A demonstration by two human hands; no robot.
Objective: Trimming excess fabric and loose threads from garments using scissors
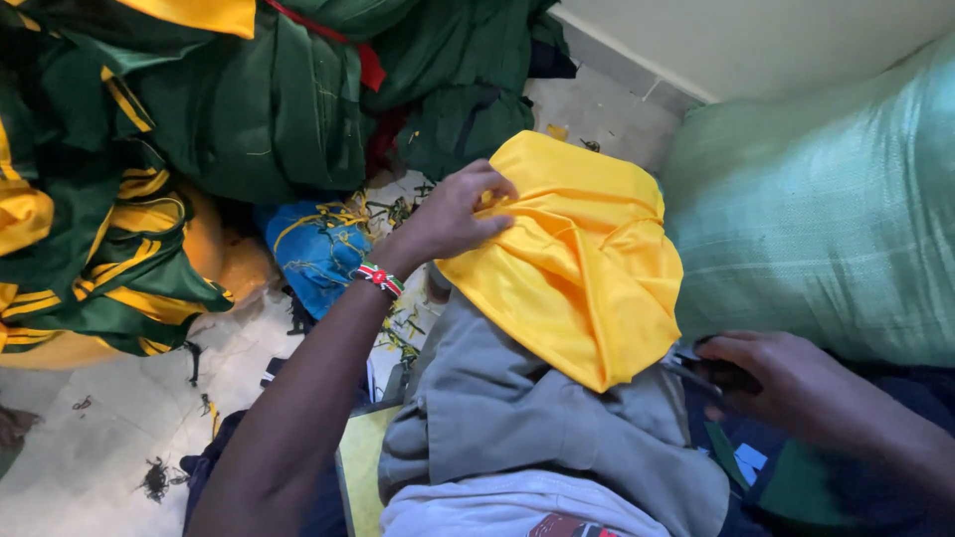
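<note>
Left hand [453, 214] pinches yellow cloth [572, 264] draped over grey-trousered knee [517, 398]; right hand [771, 378] curled round a small dark tool [711, 370].

Left fingers bunch the cloth's upper edge; beaded wristband [379, 279] on that wrist. Right-hand tool mostly hidden by fingers and cloth fold, kind not discernible. Surface: pale concrete floor [90, 438], littered with thread scraps. Heap of green-and-yellow garments [149, 169] at left, cut off by frame; a blue piece [316, 249] beside it. Large green woven sack [816, 219] at right, full, contents not visible. Pale wall [746, 40] behind.
</note>
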